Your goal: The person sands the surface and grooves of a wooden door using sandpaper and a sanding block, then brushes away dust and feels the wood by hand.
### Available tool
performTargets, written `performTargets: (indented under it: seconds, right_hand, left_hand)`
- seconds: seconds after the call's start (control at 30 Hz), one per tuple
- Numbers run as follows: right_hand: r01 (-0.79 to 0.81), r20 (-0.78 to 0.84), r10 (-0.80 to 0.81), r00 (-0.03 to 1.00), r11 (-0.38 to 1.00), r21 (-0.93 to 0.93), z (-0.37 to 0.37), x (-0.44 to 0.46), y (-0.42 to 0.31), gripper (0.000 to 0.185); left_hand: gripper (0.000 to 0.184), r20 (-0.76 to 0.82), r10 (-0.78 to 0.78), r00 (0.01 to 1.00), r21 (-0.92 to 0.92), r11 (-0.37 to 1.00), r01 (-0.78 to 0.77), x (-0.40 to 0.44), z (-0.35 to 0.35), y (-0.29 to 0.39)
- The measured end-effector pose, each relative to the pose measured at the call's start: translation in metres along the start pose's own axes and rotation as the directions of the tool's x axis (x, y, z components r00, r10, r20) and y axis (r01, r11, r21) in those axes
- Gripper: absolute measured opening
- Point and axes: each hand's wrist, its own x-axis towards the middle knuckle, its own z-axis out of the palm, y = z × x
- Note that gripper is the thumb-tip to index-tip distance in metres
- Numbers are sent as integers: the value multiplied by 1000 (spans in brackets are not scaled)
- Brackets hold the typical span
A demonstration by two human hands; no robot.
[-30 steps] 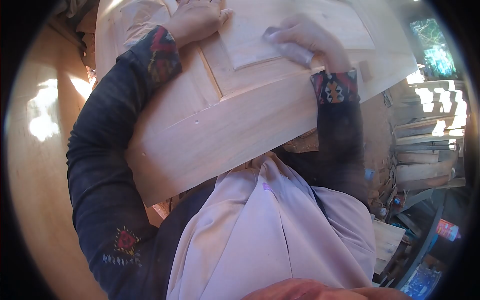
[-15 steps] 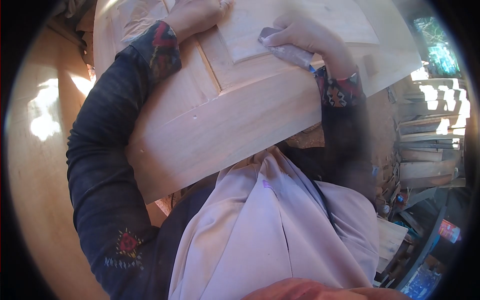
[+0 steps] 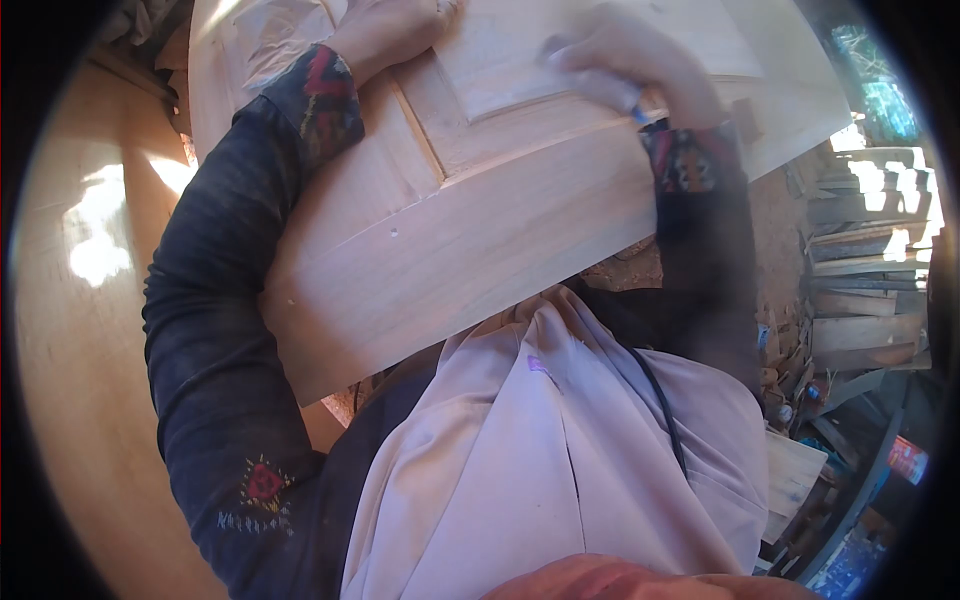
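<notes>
A pale wooden panelled door point(image 3: 470, 240) with raised panels and a grooved frame lies in front of me. My right hand point(image 3: 645, 50), blurred by motion, is closed around a greyish, dusty piece of sandpaper point(image 3: 605, 90), pressed on the wood beside a raised panel's edge. Whether a block sits inside the sandpaper, I cannot tell. My left hand point(image 3: 395, 28) rests on the door near the top of the view, its fingers partly cut off by the frame edge; it appears to lie open with nothing held.
Left of me stands a large smooth wooden board point(image 3: 90, 370) with sunlit patches. Stacked wood offcuts point(image 3: 865, 270) lie at the right, above a red container point(image 3: 906, 460) and other clutter. A pale crinkled or carved patch point(image 3: 270, 45) shows on the door's upper left.
My right hand has shifted slightly right and up over the door with the sandpaper. My left hand stays in place on the door. The view has moved slightly.
</notes>
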Motion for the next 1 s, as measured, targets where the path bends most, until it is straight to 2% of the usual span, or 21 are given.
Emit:
performTargets:
  seconds: [0.03, 0.13, 0.23, 0.27, 0.33, 0.37, 0.47, 0.57, 0.67, 0.77, 0.8, 0.83, 0.87, 0.9, 0.93, 0.97, 1.0]
  right_hand:
    - [12, 78, 1, 997, 987, -163, -2, 6, 1, 33]
    - [-79, 13, 83, 997, 984, -158, -2, 4, 0, 33]
    - [-145, 112, 116, 987, 944, 296, -26, -18, -12, 23]
    - [-176, 134, 147, 980, 956, 235, -24, -17, -18, 27]
    - [100, 47, -100, 994, 995, 1, -14, -18, -20, 29]
    - [237, 30, -235, 971, 964, -123, -11, -16, -21, 30]
    - [-42, -192, 13, 981, 988, -150, -22, -3, -12, 31]
    - [23, -118, -40, 992, 990, -141, -16, -7, -16, 32]
    - [152, 115, -133, 984, 973, -175, -13, 0, -12, 34]
    - [59, -38, -62, 997, 995, -86, -35, 22, 23, 26]
    - [201, -97, -187, 978, 966, 162, -20, 9, 23, 21]
    - [346, -193, -293, 937, 858, 379, -2, -9, 21, 17]
    - [484, -311, -371, 875, 682, 549, 5, -18, 18, 12]
    - [662, -321, -583, 746, 696, 277, 1, -16, 18, 10]
    - [793, -256, -768, 587, 610, -10, -3, -12, 17, 8]
    - [857, -126, -899, 419, 438, -272, -4, -9, 17, 8]
    - [768, -46, -854, 519, 489, -414, -11, -13, 16, 6]
  left_hand:
    - [74, 10, -3, 1000, 5, 1000, 3, 0, -1, 1]
    - [75, 3, 3, 1000, 2, 1000, -3, -6, -4, 2]
    - [75, 8, -14, 1000, 0, 1000, 14, -3, 1, -3]
    - [75, 12, -20, 1000, 0, 1000, 20, -2, 0, -1]
    - [76, 41, -18, 999, 2, 1000, 18, -1, -3, 2]
    - [76, 55, -23, 998, 7, 1000, 23, -2, -7, 1]
    - [77, 25, -20, 1000, -32, 999, 20, -6, -10, 4]
    - [77, 54, -24, 998, 17, 1000, 23, 1, -2, -1]
    - [77, 48, -33, 998, -9, 999, 34, 2, -1, -1]
    - [77, 45, -38, 998, 1, 999, 38, 2, -2, -1]
    - [77, 52, -33, 998, -9, 999, 33, -2, 1, -1]
    - [77, 47, -25, 999, -21, 999, 26, -2, 1, -2]
    - [77, 35, -18, 999, -31, 999, 20, -1, -3, 0]
    - [77, 48, -26, 999, -19, 999, 27, 1, -6, 2]
    - [77, 60, -38, 997, -5, 999, 38, 1, -9, 5]
    - [76, 79, -52, 996, 12, 999, 51, 0, -11, 6]
    - [76, 70, -46, 996, 12, 999, 46, -1, -10, 4]
